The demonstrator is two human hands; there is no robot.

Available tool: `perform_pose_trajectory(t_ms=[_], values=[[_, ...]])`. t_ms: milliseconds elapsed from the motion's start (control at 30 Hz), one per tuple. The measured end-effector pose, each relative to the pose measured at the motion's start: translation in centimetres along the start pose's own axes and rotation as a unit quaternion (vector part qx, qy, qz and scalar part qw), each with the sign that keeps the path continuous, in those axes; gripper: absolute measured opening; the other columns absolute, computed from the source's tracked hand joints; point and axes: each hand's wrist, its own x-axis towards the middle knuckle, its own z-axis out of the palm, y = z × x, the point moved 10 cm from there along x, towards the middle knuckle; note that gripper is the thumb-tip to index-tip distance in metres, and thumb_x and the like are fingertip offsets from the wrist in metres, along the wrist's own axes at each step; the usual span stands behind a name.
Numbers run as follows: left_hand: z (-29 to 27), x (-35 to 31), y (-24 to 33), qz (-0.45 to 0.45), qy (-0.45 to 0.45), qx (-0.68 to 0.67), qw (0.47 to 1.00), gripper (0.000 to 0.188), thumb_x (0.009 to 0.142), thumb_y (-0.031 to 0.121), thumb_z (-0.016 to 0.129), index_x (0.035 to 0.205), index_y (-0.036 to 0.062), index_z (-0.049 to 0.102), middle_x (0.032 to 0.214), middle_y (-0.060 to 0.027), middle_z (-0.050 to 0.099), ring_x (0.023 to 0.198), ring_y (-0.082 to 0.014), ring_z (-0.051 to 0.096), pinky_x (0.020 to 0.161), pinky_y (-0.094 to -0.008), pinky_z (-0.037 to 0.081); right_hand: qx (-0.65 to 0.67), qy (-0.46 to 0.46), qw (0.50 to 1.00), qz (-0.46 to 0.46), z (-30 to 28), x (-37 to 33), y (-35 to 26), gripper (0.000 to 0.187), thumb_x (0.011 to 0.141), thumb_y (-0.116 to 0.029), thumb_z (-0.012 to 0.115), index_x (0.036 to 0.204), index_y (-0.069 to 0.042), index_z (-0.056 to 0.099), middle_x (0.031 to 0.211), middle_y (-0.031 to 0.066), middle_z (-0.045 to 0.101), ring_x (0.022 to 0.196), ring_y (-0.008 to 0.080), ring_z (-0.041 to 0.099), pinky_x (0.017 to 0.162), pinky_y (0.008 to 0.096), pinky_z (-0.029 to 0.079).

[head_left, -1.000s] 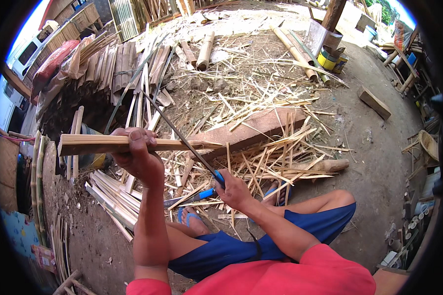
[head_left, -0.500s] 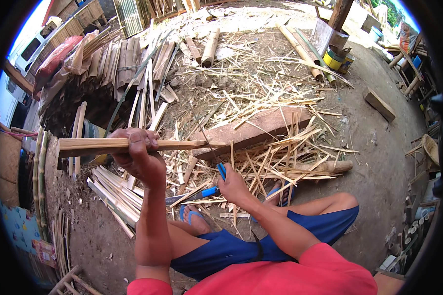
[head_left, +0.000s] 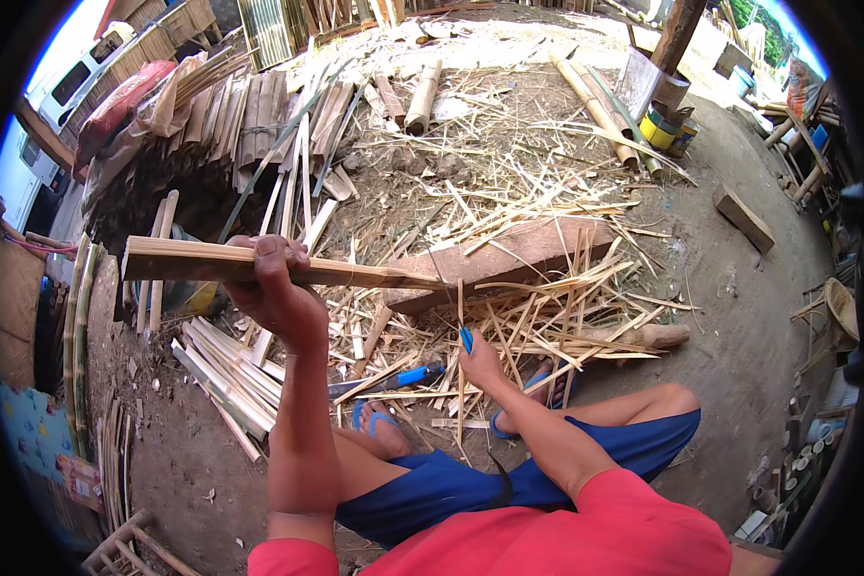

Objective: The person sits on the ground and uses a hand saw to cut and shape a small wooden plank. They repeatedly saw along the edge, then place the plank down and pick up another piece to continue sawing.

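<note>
My left hand (head_left: 276, 288) is closed around the middle of a split bamboo piece (head_left: 178, 261), held nearly level. Its thin end reaches right, over a thick wooden block (head_left: 538, 248) on the ground. In my right hand (head_left: 483, 365) is a knife (head_left: 467, 340) with a blue handle, gripped with closed fingers. The narrow blade points up and away, by the bamboo's thin end; whether it touches cannot be made out. A thin strip (head_left: 461, 307) stands upright beside the blade. Below lies a second blue-handled tool (head_left: 418, 375), among the slivers near my feet.
Bamboo shavings (head_left: 595, 298) heap over and around the block. Split bamboo lengths (head_left: 226, 370) lie left of my feet, and a larger stack (head_left: 250, 120) stands behind. Bamboo poles (head_left: 595, 110) and a yellow can (head_left: 658, 130) are at the far right, with a short timber (head_left: 744, 219) nearer.
My right hand and the knife have moved right, toward and past the bamboo's thin end. The bamboo in my left hand has shifted slightly right. The view has tilted a little.
</note>
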Motion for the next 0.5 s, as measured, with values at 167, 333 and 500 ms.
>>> perform_pose_trajectory(t_ms=[167, 333, 500], values=[[0.4, 0.9, -0.7, -0.016, -0.043, -0.082, 0.996, 0.052, 0.102, 0.051, 0.05, 0.123, 0.0045, 0.045, 0.082, -0.0038, 0.049, 0.076, -0.0141, 0.049, 0.078, -0.0325, 0.043, 0.027, 0.063, 0.997, 0.021, 0.4, -3.1, 4.0, 0.028, 0.087, -0.022, 0.062, 0.108, -0.004, 0.053, 0.074, 0.0187, 0.065, 0.071, 0.0403, 0.066, 0.068, 0.0482, 0.049], [1.7, 0.8, -0.5, -0.019, -0.107, -0.078, 0.991, 0.062, 0.102, 0.053, 0.049, 0.136, 0.0028, 0.039, 0.097, -0.0091, 0.057, 0.094, -0.0189, 0.057, 0.093, -0.0362, 0.046, 0.041, -0.02, 0.997, 0.055, -2.1, -4.0, 0.7, 0.039, 0.09, -0.022, 0.06, 0.123, -0.005, 0.049, 0.082, 0.0213, 0.064, 0.076, 0.0373, 0.066, 0.068, 0.0463, 0.049], [3.8, -0.8, 0.5, 0.022, -0.21, -0.026, 0.977, 0.04, 0.103, 0.042, 0.053, 0.116, 0.0052, 0.043, 0.085, -0.0073, 0.056, 0.08, -0.0176, 0.058, 0.079, -0.0354, 0.05, 0.058, 0.02, 0.988, -0.139, -6.8, -6.9, -14.2, 0.039, 0.095, -0.021, 0.057, 0.128, -0.006, 0.045, 0.081, 0.0241, 0.064, 0.073, 0.0411, 0.065, 0.066, 0.0476, 0.049]])
